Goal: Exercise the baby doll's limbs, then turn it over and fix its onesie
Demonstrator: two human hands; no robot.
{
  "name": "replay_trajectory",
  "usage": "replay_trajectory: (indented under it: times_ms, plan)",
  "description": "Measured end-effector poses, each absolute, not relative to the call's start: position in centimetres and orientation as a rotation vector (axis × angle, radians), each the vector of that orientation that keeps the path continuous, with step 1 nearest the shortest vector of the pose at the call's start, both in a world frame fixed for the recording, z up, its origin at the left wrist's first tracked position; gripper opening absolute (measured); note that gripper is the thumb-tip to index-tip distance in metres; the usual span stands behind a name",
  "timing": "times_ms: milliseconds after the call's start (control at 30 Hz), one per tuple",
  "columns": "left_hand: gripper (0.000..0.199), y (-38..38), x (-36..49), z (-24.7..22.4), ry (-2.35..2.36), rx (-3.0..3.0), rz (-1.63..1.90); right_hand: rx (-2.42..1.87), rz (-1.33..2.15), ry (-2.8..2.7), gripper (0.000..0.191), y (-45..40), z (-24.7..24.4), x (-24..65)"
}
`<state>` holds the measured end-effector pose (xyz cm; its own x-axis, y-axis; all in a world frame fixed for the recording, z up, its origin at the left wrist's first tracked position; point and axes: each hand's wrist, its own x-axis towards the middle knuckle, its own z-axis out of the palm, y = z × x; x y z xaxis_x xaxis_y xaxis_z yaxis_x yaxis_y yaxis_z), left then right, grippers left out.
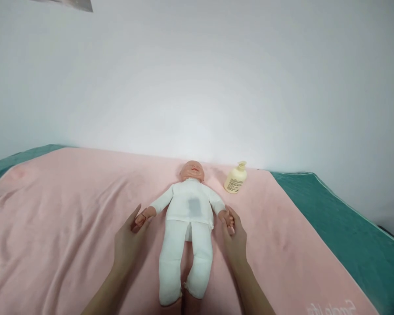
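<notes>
A baby doll point(181, 203) in a white top and white trousers lies on its back, head toward the wall and arms spread to the sides. My left hand point(130, 239) is closed around the doll's hand on the left side of the view, thumb and fingers on either side of it. On the other side, my right hand point(235, 236) holds the doll's other hand between thumb and fingers. A grey patch shows on the front of the top. The doll's feet run out of the bottom of the view.
A pale yellow pump bottle point(235, 178) with printed text stands right of the doll's head. Beneath everything lies a pink blanket point(282, 262) with some folds at left, over a green surface point(344, 223). A white wall point(197, 78) rises behind.
</notes>
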<state>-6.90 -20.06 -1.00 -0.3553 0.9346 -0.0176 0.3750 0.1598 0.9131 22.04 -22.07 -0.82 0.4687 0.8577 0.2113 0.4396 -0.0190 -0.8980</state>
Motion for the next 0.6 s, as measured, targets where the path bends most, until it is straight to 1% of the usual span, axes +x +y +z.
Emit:
replay_trajectory:
  times_ms: [67,167,333,400,467,600]
  plan:
    - [0.06,-20.7,-7.5,-1.7,1.858,1.301,1.061,-1.77,0.518,-1.15,0.053,-23.3,-1.5,22.5]
    - [0.059,-20.8,-8.0,-2.1,1.848,1.346,1.048,-1.834,0.546,-1.182,0.056,-24.2,-2.0,23.2]
    - [0.064,-19.2,-9.3,-1.1,1.659,1.194,1.182,-1.9,0.614,-1.238,0.046,-22.8,-0.3,26.6]
    - [0.064,-18.2,-10.2,-0.7,1.601,1.124,1.184,-1.895,0.765,-1.298,0.04,-21.4,1.0,29.1]
    - [0.06,-17.0,-11.0,-0.5,1.579,1.061,1.19,-1.865,0.877,-1.345,0.032,-19.9,2.3,31.6]
    - [0.052,-14.0,-12.1,-0.4,1.457,0.918,1.276,-1.572,1.379,-1.241,0.035,-17.2,3.9,34.1]
